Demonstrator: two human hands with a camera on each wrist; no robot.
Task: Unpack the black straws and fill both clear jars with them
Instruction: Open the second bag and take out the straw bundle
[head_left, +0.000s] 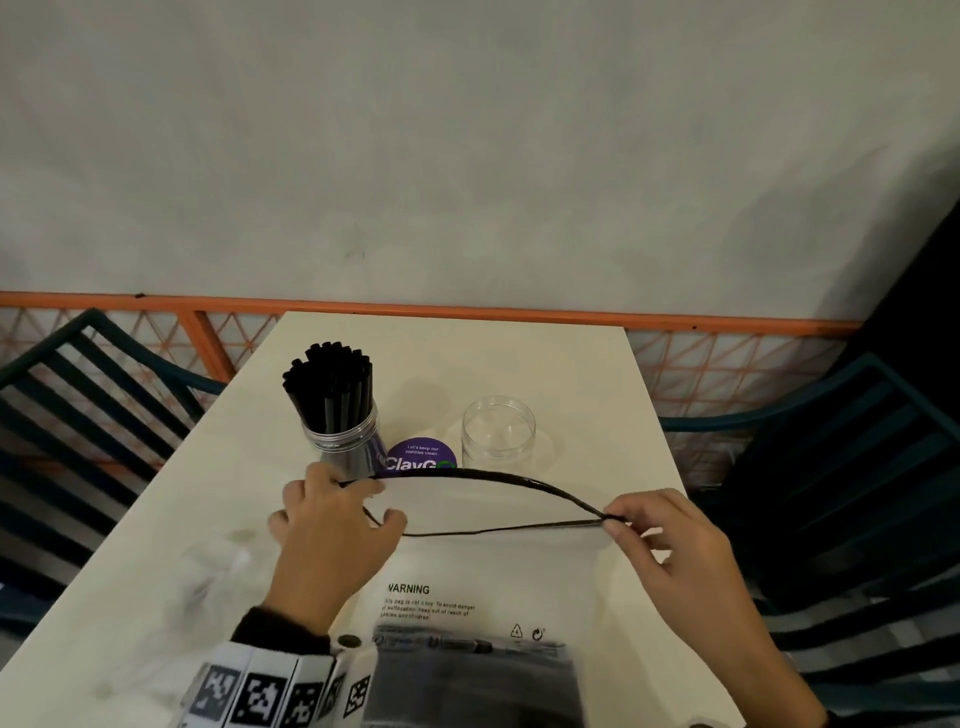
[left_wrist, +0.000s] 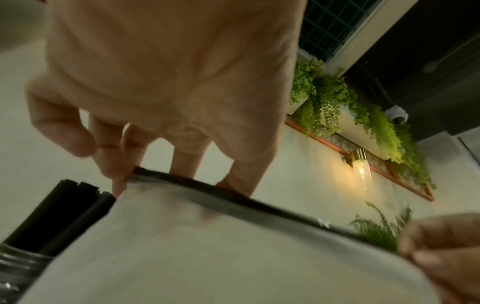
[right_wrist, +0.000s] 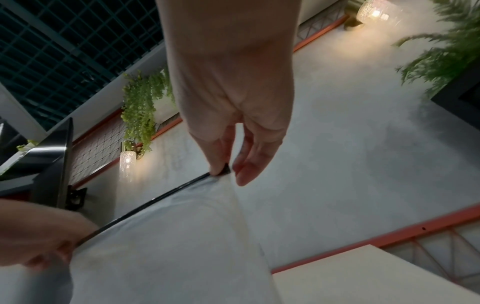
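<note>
A clear plastic zip bag with a black zip strip and a WARNING print is held up over the near table, its mouth pulled apart. My left hand pinches the left end of the strip. My right hand pinches the right end. Dark contents show in the bag's lower part. Behind the left hand stands a clear jar packed with black straws. A second clear jar stands empty to its right.
A purple round sticker lies on the white table between the jars. Crumpled clear plastic lies at the near left. Dark slatted chairs flank the table on both sides. An orange rail and grey wall run behind.
</note>
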